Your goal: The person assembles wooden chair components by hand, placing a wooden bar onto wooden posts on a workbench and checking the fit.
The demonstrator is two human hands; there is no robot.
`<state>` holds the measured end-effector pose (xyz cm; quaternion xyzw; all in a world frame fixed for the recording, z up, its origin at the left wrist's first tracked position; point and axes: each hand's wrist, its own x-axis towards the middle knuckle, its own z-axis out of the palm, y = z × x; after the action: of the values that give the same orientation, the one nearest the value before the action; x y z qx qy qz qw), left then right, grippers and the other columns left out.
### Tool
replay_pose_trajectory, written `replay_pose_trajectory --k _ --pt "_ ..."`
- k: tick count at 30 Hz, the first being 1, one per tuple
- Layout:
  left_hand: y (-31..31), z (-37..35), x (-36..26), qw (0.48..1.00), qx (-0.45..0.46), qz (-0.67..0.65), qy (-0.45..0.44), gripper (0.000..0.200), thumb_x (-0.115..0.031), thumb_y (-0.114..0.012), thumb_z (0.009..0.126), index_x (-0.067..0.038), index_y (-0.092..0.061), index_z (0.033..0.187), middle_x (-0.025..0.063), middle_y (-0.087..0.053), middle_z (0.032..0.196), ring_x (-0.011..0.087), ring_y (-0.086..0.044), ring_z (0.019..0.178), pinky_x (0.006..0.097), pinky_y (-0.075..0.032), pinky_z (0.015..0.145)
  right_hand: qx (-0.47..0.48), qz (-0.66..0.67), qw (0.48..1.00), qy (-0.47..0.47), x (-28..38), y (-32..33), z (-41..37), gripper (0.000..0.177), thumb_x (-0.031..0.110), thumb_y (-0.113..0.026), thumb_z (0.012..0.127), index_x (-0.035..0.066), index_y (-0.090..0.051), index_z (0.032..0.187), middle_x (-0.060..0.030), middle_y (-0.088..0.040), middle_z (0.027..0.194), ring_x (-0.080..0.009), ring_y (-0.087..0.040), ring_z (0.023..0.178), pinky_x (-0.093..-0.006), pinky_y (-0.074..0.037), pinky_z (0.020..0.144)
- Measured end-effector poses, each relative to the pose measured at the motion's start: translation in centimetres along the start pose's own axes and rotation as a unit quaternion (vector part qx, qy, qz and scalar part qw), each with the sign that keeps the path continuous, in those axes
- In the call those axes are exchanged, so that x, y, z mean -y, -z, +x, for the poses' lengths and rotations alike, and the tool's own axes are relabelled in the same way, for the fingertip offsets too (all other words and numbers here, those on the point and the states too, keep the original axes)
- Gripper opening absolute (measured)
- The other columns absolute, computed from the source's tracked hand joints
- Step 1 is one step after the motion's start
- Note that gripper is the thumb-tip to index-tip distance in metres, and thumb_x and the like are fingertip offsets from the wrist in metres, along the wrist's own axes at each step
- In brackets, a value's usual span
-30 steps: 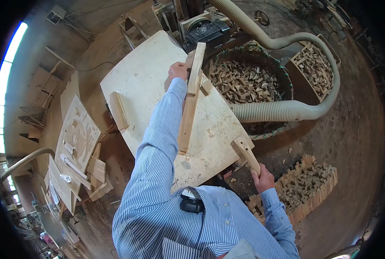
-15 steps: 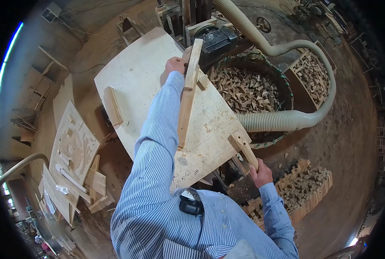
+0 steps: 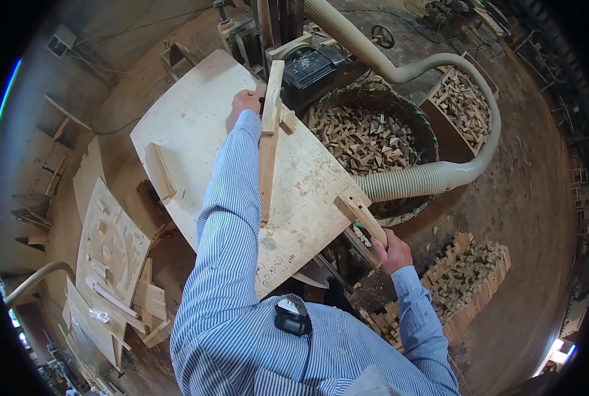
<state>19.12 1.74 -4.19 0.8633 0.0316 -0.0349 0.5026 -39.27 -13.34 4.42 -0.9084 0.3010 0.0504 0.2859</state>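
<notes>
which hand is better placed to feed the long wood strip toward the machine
Left, probably: the left hand grips the long strip near its far end. The right hand is closed on a wooden handle at the table's near edge, apart from the strip.

We have a single view, from a camera worn on the head, looking forward and steeply down through a wide fisheye lens with a dark round border. Our striped shirt (image 3: pixel 294 343) fills the near bottom edge. The worktop (image 3: pixel 189 125) lies within reach in mid-frame, the left hand (image 3: pixel 245 102) gripping a long strip (image 3: pixel 266 158) at its far end, the right hand (image 3: pixel 390 249) gripping a short bar (image 3: pixel 360 214) nearer, lower right.
</notes>
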Motion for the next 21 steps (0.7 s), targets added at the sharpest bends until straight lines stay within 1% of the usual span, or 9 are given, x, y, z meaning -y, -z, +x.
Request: replay_pose_trajectory --k 3,7,9,13,15,17,19,20,21 --pt "-0.6 -0.2 0.6 0.999 -0.024 0.014 -0.022 0.017 -0.023 -0.080 0.087 -0.007 -0.085 0.094 0.0151 -0.082 0.095 0.0303 -0.078 0.087 0.0423 -0.060 0.087 -0.002 0.011 1.000 -0.002 0.1 0.2 -0.4 0.044 0.042 -0.067 0.101 0.008 -0.064 0.129 -0.0210 -0.076 0.107 -0.0417 -0.074 0.099 -0.0503 -0.058 0.086" --pt "-0.3 -2.6 0.2 1.000 -0.013 -0.018 -0.017 0.018 -0.021 -0.078 0.089 -0.005 -0.084 0.094 0.0160 -0.081 0.094 0.0302 -0.078 0.087 0.0421 -0.060 0.085 0.000 0.011 1.000 -0.006 -0.1 0.9 -1.7 0.043 0.043 -0.067 0.101 0.008 -0.065 0.126 -0.0203 -0.076 0.107 -0.0407 -0.074 0.098 -0.0492 -0.058 0.086" --pt "-0.1 -4.0 0.3 0.999 -0.011 -0.008 -0.048 0.021 -0.022 -0.080 0.093 -0.004 -0.083 0.103 0.0121 -0.082 0.092 0.0206 -0.076 0.075 0.0359 -0.061 0.072 0.000 0.014 1.000 -0.007 -0.8 1.0 -2.3 0.042 0.043 -0.067 0.101 0.008 -0.066 0.125 -0.0200 -0.076 0.107 -0.0405 -0.074 0.098 -0.0489 -0.058 0.086" --pt "-0.6 -5.6 1.4 0.996 0.000 -0.002 -0.085 0.022 -0.020 -0.080 0.093 -0.002 -0.081 0.106 0.0111 -0.081 0.093 0.0180 -0.074 0.075 0.0343 -0.060 0.072 -0.002 0.001 1.000 0.007 -3.1 1.2 -3.8 0.041 0.042 -0.066 0.101 0.008 -0.065 0.125 -0.0209 -0.076 0.106 -0.0406 -0.074 0.097 -0.0490 -0.058 0.086" --pt "-1.7 -6.3 2.1 0.996 -0.011 -0.064 -0.066 0.020 -0.016 -0.081 0.092 -0.001 -0.079 0.106 0.0093 -0.079 0.092 0.0150 -0.072 0.075 0.0320 -0.059 0.070 0.001 0.005 1.000 0.007 -3.9 1.2 -4.8 0.041 0.042 -0.066 0.101 0.008 -0.065 0.125 -0.0212 -0.076 0.106 -0.0407 -0.074 0.097 -0.0493 -0.058 0.086" --pt "-1.0 -9.0 0.3 0.996 -0.014 -0.080 -0.038 0.021 -0.012 -0.083 0.090 0.001 -0.077 0.105 0.0103 -0.077 0.090 0.0151 -0.071 0.075 0.0308 -0.057 0.068 0.002 -0.002 1.000 0.011 -4.7 1.6 -5.6 0.042 0.042 -0.067 0.101 0.009 -0.064 0.126 -0.0215 -0.076 0.107 -0.0409 -0.074 0.096 -0.0494 -0.059 0.086" --pt "-1.0 -10.3 -0.3 0.992 -0.017 -0.124 0.002 0.031 -0.009 -0.083 0.089 0.002 -0.073 0.116 0.0119 -0.077 0.092 0.0157 -0.070 0.074 0.0299 -0.058 0.067 0.001 -0.003 1.000 0.011 -5.7 1.7 -6.4 0.042 0.042 -0.067 0.101 0.009 -0.064 0.127 -0.0213 -0.076 0.107 -0.0408 -0.074 0.096 -0.0493 -0.059 0.085" --pt "-0.9 -10.8 -0.6 0.992 -0.018 -0.124 0.001 0.031 -0.009 -0.083 0.089 0.002 -0.073 0.116 0.0119 -0.077 0.092 0.0157 -0.070 0.074 0.0299 -0.058 0.067 0.003 -0.004 1.000 0.007 -6.1 1.7 -6.8 0.042 0.042 -0.067 0.101 0.009 -0.064 0.127 -0.0210 -0.076 0.107 -0.0407 -0.075 0.096 -0.0492 -0.059 0.085" --pt "-0.7 -11.3 -0.7 0.989 -0.019 -0.144 0.001 0.036 -0.011 -0.081 0.089 0.001 -0.071 0.121 0.0127 -0.077 0.096 0.0183 -0.072 0.078 0.0319 -0.059 0.071 0.004 -0.001 1.000 0.008 -6.6 1.7 -7.3 0.042 0.042 -0.067 0.101 0.009 -0.064 0.127 -0.0210 -0.076 0.107 -0.0407 -0.075 0.096 -0.0492 -0.059 0.085"
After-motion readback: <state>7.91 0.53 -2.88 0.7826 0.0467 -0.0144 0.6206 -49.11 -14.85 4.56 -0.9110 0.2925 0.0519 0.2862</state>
